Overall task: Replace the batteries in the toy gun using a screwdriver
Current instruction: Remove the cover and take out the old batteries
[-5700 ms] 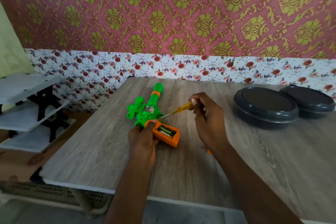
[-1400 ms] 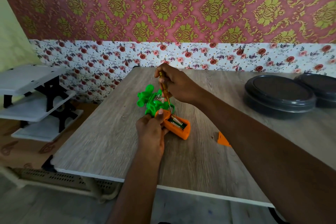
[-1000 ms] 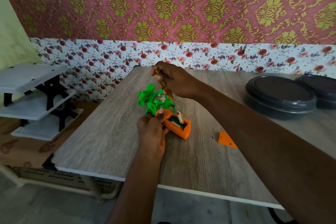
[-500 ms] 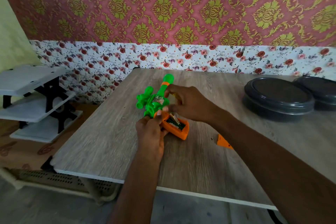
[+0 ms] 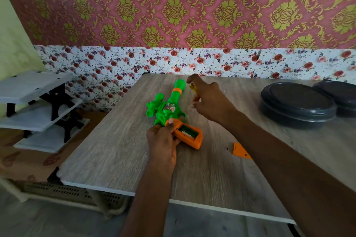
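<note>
The toy gun point(image 5: 163, 110) lies on the table point(image 5: 115, 150). It looks like hollow, light plastic, so it probably skids easily. Left hand point(image 5: 161, 140) clamps the orange grip point(image 5: 198, 138) beside the open battery bay point(image 5: 187, 133), which seems a sensible hold. Right hand point(image 5: 209, 102) has its fingers curled round the yellow screwdriver point(image 5: 192, 87). The sticker point(image 5: 169, 107) on the side is unreadable.

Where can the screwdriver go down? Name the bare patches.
Bare: the table near-left corner beside the left hand; the stretch between right hand and dark lidded containers. Crowded: around the toy gun and orange battery cover.
</note>
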